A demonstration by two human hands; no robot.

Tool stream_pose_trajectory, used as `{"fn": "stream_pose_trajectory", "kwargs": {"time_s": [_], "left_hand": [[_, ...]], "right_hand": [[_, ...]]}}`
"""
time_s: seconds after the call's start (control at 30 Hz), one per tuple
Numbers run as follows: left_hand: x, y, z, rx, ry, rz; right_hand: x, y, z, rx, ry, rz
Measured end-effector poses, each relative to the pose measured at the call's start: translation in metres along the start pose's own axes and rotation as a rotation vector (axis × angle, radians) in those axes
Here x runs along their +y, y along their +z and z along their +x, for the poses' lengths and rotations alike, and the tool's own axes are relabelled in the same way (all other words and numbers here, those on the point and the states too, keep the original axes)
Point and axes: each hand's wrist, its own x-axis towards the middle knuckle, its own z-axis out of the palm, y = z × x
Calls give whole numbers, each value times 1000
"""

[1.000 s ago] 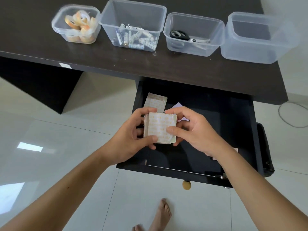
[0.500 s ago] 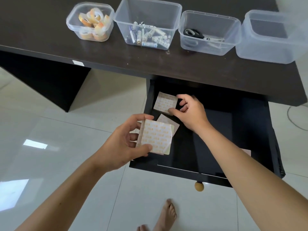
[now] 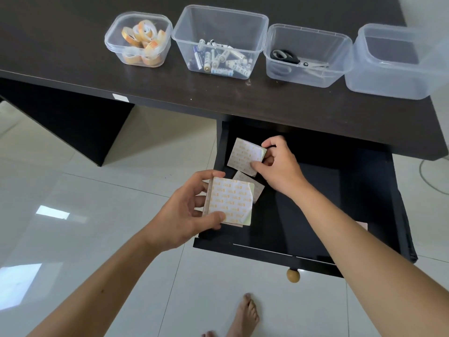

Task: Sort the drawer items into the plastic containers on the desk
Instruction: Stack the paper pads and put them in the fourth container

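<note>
My left hand held a stack of square adhesive pads over the drawer's front left corner, thumb pressed on the lower edge, fingers curled behind the far edge — a firm pinch. The stack was close to square, so it had hardly any long axis; it lay nearly flat, printed face up, turned slightly clockwise, with its top sheet peeling at the right corner.

My right hand was deeper in the drawer, thumb and forefinger pinching a second pad by its right edge. That one was tilted, its near corner pointing down toward me, its left edge raised off the drawer floor as far as I could tell. A third pad lay flat on the drawer floor between the two, partly hidden under the stack in my left hand.

On the desk stood four clear containers in a row: the left one with tape rolls, the next with batteries, the third with scissors whose blades pointed right — and the rightmost container, in which I could see nothing.
</note>
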Motion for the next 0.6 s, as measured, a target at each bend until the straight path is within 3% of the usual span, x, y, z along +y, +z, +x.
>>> {"fn": "stream_pose_trajectory", "kwargs": {"time_s": [0.27,0.37,0.43,0.5,0.6], "left_hand": [[5,-1,-3,4,12,-21],[6,1,-4,14,29,-3],[6,2,-6,15,35,-10],[7,0,-9,3,42,-32],[9,-7,-11,-47,28,-44]], "right_hand": [[-19,-41,-55,-20,-1,551],[-26,-55,-78,-129,-17,810],[-28,-57,-88,-261,-63,750],[-30,-51,-93,-366,-121,528],[-31,-37,-96,-368,-127,354]]}}
